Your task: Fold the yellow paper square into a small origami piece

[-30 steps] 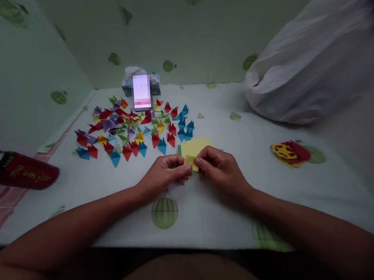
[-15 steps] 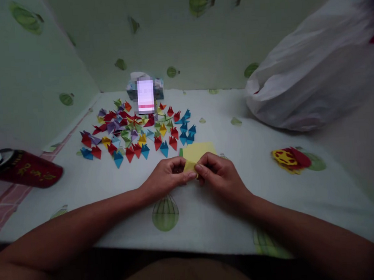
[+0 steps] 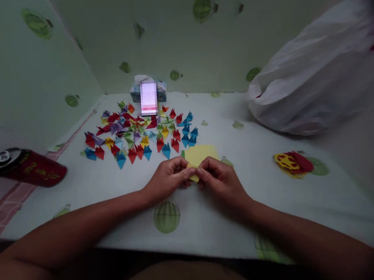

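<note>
Far left on the worktop (image 3: 82,184) a red canister (image 3: 30,167) lies on its side, cap end pointing away to the left; next to it, further back, spreads a scatter of folded paper pieces (image 3: 139,132) in red, blue, yellow, green and purple, with a small tissue box (image 3: 148,91) behind them by the wall. In the middle, just in front of that scatter, the left hand (image 3: 167,179) and the right hand (image 3: 221,178) meet fingertip to fingertip, each pinching a small yellow paper (image 3: 193,173) between thumb and forefinger, held just above the cloth. Behind it, touching or nearly so, lies a stack of yellow sheets (image 3: 202,152). Judging from the many finished pieces, much folding is done; this piece looks only partly folded, and the stack suggests more remain. The fingers hide most of the paper, so its heading is hard to read, but its long axis seems to run left to right between the two hands, the visible corner pointing toward the person. Further right sit a red-and-yellow paper shape (image 3: 292,163) and a large white plastic bag (image 3: 316,73)
</note>
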`<act>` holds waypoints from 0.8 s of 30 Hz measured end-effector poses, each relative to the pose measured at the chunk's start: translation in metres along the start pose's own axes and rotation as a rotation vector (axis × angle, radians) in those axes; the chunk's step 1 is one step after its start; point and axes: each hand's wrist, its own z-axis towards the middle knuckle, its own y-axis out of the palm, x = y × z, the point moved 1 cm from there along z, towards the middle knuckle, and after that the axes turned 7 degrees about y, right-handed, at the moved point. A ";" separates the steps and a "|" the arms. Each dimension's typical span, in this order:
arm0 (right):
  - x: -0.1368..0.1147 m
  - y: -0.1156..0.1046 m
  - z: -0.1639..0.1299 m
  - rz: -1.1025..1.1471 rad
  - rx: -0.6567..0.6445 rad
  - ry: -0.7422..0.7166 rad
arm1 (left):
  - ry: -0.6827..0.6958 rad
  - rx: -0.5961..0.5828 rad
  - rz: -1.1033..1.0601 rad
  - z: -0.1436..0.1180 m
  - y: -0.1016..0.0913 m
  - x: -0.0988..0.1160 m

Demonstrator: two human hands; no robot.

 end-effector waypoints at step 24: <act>0.000 0.006 0.009 0.249 -0.189 0.121 | 0.103 -0.024 0.043 0.001 -0.010 0.001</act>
